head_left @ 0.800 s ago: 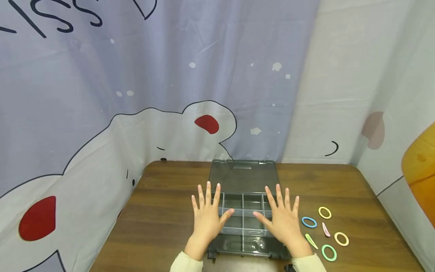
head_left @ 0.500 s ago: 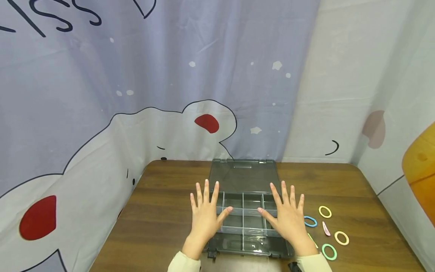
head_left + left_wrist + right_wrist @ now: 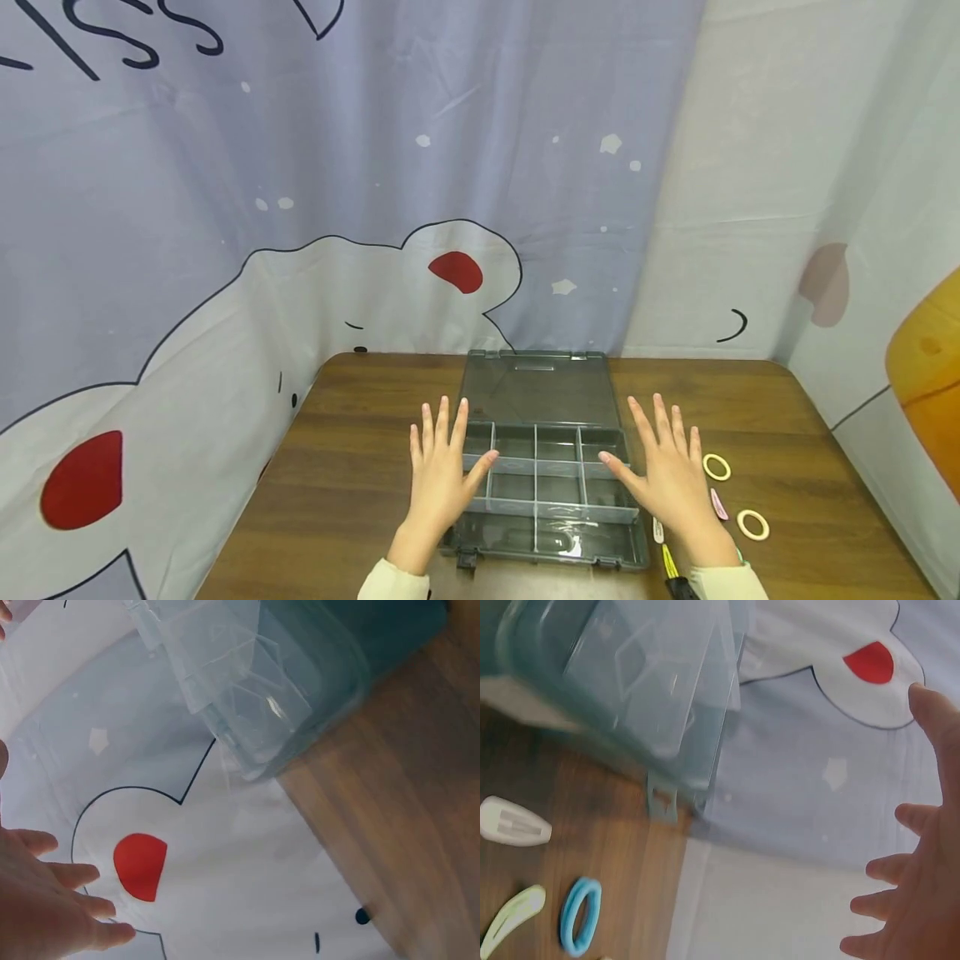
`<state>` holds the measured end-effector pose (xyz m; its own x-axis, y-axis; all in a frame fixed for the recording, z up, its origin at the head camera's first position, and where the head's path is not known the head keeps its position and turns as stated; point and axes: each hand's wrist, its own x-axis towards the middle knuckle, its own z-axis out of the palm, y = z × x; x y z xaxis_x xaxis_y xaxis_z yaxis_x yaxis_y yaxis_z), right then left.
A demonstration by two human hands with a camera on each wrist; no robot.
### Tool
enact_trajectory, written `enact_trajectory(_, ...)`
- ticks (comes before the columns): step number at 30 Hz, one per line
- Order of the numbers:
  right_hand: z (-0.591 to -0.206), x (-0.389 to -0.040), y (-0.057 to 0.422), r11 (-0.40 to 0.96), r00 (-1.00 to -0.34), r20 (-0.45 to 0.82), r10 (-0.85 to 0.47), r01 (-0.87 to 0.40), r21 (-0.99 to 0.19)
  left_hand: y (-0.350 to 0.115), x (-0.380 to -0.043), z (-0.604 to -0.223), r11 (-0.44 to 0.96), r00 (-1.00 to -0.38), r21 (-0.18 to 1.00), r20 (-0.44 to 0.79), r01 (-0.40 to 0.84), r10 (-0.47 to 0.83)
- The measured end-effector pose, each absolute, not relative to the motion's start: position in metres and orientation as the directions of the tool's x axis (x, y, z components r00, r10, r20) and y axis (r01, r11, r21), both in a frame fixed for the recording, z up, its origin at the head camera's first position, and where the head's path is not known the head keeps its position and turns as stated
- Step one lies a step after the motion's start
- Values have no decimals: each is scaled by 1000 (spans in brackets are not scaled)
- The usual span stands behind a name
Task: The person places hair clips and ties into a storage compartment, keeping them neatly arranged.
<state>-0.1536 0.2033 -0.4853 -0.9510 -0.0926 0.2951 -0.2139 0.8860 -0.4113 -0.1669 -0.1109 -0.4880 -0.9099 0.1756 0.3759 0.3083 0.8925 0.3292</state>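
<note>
My left hand (image 3: 441,487) hovers with fingers spread and straight over the left edge of a grey see-through compartment box (image 3: 536,505). Over the box's right edge, my right hand (image 3: 670,482) is spread the same way. Neither hand holds anything. The box stands with its lid (image 3: 538,387) folded back, and its visible compartments look empty. To the right lie a pink hair clip (image 3: 718,504), a white hair clip (image 3: 514,823), a light green hair clip (image 3: 511,919) and a blue hair tie (image 3: 568,919). My right hand and forearm hide some of these in the head view.
Two pale yellow hair ties, a farther one (image 3: 728,472) and a nearer one (image 3: 767,528), lie on the wooden table (image 3: 360,425) at the right. A printed curtain (image 3: 375,167) hangs behind the table and along its sides.
Both hands have moved apart: the left slightly to the left, the right further to the right, now covering the blue hair tie in the head view. The white clip has come into sight.
</note>
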Motion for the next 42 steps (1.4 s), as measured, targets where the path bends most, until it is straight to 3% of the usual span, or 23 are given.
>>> enact_trajectory(6,-483,-149,223,864,-939,339,-62,-221,-453,-120,-165,-492,836,-915,451,379,313,138)
enact_trajectory(20,-491,-142,258,806,-919,391,-50,-269,-528,-141,-164,-502,709,-909,616,407,343,87)
enact_trajectory(27,-495,-142,267,752,-912,408,-46,-301,-586,-153,-162,-510,634,-948,721,312,279,63)
enact_trajectory(36,-506,-137,282,717,-952,307,-20,-227,-659,-166,-162,-526,486,-967,839,247,243,57)
enact_trajectory(42,-517,-135,290,694,-971,240,-8,-178,-697,-171,-163,-529,322,-997,944,67,73,29)
